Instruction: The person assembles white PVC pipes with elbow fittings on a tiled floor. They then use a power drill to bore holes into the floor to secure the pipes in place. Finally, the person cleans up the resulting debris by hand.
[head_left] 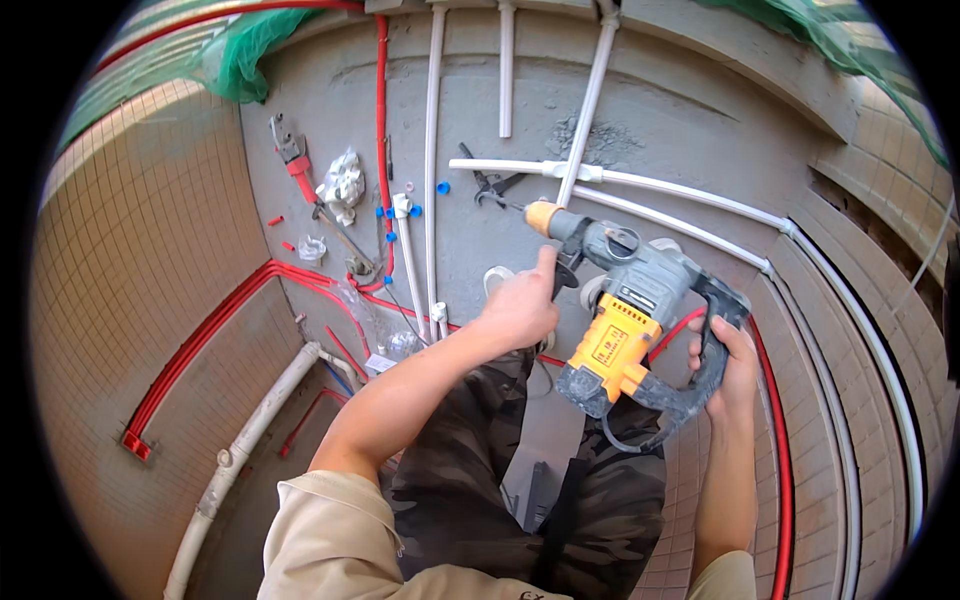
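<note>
A grey and yellow rotary hammer drill (612, 335) is held up in front of me, above my knees, its tan chuck pointing to the far left. My left hand (522, 308) grips the dark side handle behind the chuck, one finger pointing up along it. My right hand (738, 365) is wrapped round the black rear handle at the right. A thin bit sticks out of the chuck, close to a black tool (492, 187) with spread arms lying on the floor. The tip's exact place against that tool is hard to tell. A cable loops under the drill.
White pipes (690, 193) run across the floor and along the right wall. Red pipes (383, 120) run along the floor and both sides. At the left lie a red-handled tool (297, 170), a bag of white fittings (345, 182) and blue caps (443, 187). Green netting (245, 60) hangs at the back.
</note>
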